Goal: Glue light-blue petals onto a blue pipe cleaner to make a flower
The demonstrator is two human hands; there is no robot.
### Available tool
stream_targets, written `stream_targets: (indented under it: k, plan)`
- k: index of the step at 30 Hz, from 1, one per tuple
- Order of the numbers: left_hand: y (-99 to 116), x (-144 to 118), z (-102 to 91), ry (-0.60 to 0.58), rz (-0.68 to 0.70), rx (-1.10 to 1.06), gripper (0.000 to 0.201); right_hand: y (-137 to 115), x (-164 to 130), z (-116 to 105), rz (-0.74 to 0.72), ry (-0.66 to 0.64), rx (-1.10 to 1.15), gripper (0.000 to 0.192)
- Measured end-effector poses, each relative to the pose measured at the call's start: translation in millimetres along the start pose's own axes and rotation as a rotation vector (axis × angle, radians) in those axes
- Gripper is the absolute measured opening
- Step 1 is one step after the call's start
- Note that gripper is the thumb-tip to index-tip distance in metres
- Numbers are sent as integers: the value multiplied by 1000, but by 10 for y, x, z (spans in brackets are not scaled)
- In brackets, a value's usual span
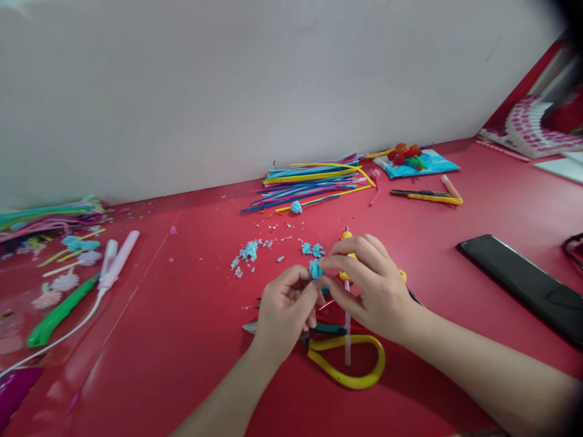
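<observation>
Head view: both hands meeting over the middle of the red glossy table (182, 364), just above the yellow-handled scissors (350, 358). Left hand (285, 312) curled, thumb and forefinger pressed together on the small fluffy light-blue pipe-cleaner ball (315, 269) from the left. Right hand (368, 288) arched over from the right, fingertips pinching the same ball from above; other fingers bent, loosely together. Ball held up between the 2 hands, not touching the table. Thin whitish stick (347, 328) seen running down below the right hand and across the scissors; cannot tell whether gripped.

Judged as very light, soft and springy, with a wire core that bends easily; fluff easy to crush, so best taken with fingertips only, at the sides, with gentle pressure.

Nearby: light-blue fuzzy trimmings (248, 252) scattered just beyond the hands. Farther back, near the white wall, a bundle of long coloured pipe cleaners (310, 179). At the right, well apart, a black flat phone (523, 285). At the left, a white-and-pink wand-shaped tool with a cable (119, 261) and a green plastic-handled tool (59, 312).
</observation>
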State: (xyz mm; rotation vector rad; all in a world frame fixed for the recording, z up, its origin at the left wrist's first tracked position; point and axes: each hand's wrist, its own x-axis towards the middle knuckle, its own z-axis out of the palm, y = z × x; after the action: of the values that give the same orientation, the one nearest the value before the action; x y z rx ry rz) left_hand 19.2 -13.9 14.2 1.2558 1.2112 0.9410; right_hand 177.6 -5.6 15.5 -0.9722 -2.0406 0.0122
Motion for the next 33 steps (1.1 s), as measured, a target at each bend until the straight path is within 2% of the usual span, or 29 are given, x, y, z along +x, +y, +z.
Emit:
stream_targets:
  k: [7,14,20,33]
  plan:
    - [-42,25,-31,-35,22,6,18,-13,8,-14,-3,6,-15,13]
    - [-33,14,-12,-2,30,31,19,-25,17,-22,19,7,19,13]
    - [2,-10,-1,12,103,85,15,-28,14,-22,29,-10,26,10]
    - [-52,-8,-35,33,139,214,18,-15,25,-29,53,11,83,9]
